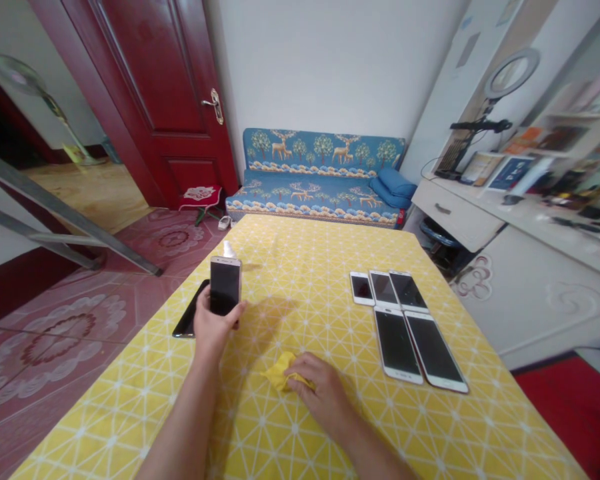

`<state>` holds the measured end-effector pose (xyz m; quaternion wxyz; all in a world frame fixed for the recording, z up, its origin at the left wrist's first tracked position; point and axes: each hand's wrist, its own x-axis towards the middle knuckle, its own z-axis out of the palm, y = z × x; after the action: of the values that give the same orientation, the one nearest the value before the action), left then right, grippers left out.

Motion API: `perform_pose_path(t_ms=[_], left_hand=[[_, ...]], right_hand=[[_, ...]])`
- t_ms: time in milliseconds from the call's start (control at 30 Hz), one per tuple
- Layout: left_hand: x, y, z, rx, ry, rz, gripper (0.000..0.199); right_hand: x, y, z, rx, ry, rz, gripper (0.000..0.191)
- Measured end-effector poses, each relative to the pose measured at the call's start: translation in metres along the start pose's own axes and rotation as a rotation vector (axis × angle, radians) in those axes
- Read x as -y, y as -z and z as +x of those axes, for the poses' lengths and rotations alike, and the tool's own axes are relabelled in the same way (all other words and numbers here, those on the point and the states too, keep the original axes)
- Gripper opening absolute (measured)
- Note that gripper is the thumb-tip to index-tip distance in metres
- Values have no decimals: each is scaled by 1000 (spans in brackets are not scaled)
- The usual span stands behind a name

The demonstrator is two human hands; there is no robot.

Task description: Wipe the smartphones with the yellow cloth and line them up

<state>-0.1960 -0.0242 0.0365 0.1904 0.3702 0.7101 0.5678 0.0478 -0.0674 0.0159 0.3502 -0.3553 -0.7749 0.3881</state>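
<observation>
My left hand [214, 328] grips a smartphone [225, 285] by its lower part, with the dark screen turned towards me and held nearly upright. Behind that hand a black phone [187, 320] lies on the table, partly covered by it. A small white bottle [229, 250] shows just behind the held phone's top edge. Lower down, my right hand [320, 387] has its fingers closed on a yellow cloth [281, 373], which is bunched up at the tabletop.
Several white-framed phones [398, 343] lie in two rows on the right of the table, which has a yellow patterned tablecloth [310, 253]. Beyond its far edge stands a blue sofa [310, 180]. A white cabinet [530, 280] is on the right, a metal ladder [70, 240] on the left.
</observation>
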Motion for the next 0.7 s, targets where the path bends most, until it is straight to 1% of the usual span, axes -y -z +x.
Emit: perform_pose_path(t_ms=[67,100,133,167,200,267,333,433,500,567,600,633,667,700], left_hand=[[-3,-13,-11,284,116,-425,70],[-5,-20,-18,406,190,-609,65],[-7,-26,-26,497,269,-752,61],[-9,-32,-32,547,350,-848,56],[-11,-36,-39,562,432,-897,50],[-13,-44,-49,564,580,-911,37],[-14,-50,-55,626,666,-918,33],[-11,-55,-61,849,700,-996,39],[-10,-58,-63,959,718,-1028,43],[-10,-60,-66,1004,741,-1031,47],[-11,-61,-68,1014,743,-1033,50],[-12,-62,-70,1025,738,-1038,54],[-14,-64,-72,1041,731,-1044,59],[-16,-65,-74,1058,725,-1049,63]], right_hand=[[-3,0,0,-27,-12,62,17],[-4,0,0,-50,-31,91,18],[-6,1,0,-83,-60,118,19],[-7,2,0,-124,-101,141,20],[-7,3,0,-169,-149,162,23],[-9,6,0,-260,-241,207,28],[-10,10,0,-352,-316,289,31],[-16,14,2,-512,-394,503,30],[-23,17,3,-674,-420,643,27],[-29,21,2,-856,-433,729,26],[-31,23,1,-927,-437,741,27],[-32,24,0,-976,-433,722,28],[-32,25,-2,-996,-415,666,30],[-30,25,-5,-982,-382,574,32]])
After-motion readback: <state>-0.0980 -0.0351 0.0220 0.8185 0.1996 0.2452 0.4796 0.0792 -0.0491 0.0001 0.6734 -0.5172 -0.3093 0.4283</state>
